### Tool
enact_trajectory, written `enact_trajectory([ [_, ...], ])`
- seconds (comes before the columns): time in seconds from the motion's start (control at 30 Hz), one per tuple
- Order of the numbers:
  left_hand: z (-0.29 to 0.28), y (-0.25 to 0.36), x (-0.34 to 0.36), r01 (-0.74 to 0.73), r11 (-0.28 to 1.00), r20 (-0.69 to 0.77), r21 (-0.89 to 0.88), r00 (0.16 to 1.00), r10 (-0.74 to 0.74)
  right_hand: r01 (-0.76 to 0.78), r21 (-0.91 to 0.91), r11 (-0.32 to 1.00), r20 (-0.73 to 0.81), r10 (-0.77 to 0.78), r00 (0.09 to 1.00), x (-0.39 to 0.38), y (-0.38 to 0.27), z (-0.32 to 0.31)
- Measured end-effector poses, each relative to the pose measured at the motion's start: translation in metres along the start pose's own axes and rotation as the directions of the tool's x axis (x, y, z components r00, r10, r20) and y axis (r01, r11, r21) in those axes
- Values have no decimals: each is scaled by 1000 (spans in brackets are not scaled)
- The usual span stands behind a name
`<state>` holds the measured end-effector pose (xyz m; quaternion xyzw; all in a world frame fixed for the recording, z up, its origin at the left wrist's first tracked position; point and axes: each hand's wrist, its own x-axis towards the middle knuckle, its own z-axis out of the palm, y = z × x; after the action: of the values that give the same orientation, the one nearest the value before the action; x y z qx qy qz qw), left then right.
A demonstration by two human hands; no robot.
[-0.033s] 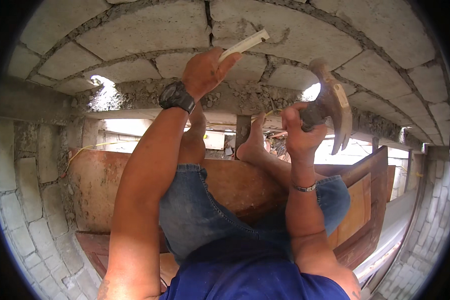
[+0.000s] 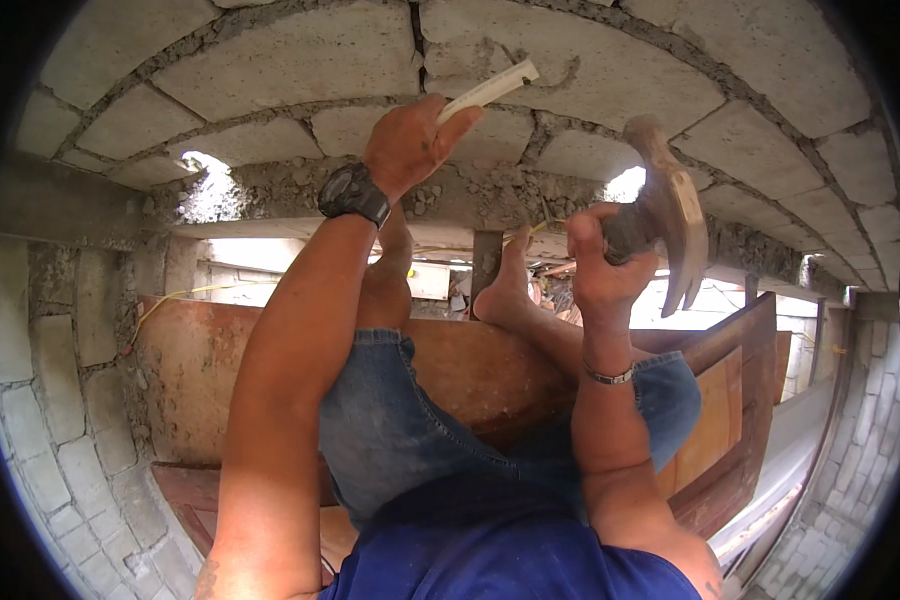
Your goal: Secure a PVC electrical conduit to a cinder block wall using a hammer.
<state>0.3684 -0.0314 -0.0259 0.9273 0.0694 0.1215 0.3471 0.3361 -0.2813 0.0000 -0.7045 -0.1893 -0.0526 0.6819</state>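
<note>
My left hand (image 2: 410, 145) is closed around a short, pale, straight strip (image 2: 490, 90), which looks like plastic. The strip slants up to the right in front of the block wall (image 2: 570, 55), and a small dark spot shows near its far end. I cannot tell whether that end touches the blocks. On the right, my right hand (image 2: 610, 265) grips a claw hammer (image 2: 675, 205) by its dark handle. The hammer is raised, its worn metal head up and its claw hanging down on the right. A gap separates it from the strip.
My bare feet (image 2: 505, 285) rest by a concrete ledge (image 2: 290, 190) under the wall. Wooden boards (image 2: 470, 360) and a panelled wooden door (image 2: 720, 420) lie beneath my legs. Bright openings and a yellow cord (image 2: 185, 292) show beyond. Block walls (image 2: 60, 400) stand at both sides.
The hammer and my right hand have shifted very slightly to the right. My left hand and the pale strip look the same.
</note>
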Motion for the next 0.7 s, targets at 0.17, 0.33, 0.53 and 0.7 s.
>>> enact_trajectory([
  [0.17,-1,-12,6,-109,992,-29,68,993,111,524,-365,769,117,-521,845,27,4,1],
  [0.33,2,-19,12,-111,989,-4,94,994,112,46,-679,733,72,4,997,64,74,23],
  [0.53,-6,-17,11,-129,982,13,135,992,129,432,-333,838,116,-418,901,23,34,12],
  [0.7,0,-10,12,-79,989,47,127,996,74,471,-422,775,150,-453,879,50,68,12],
])
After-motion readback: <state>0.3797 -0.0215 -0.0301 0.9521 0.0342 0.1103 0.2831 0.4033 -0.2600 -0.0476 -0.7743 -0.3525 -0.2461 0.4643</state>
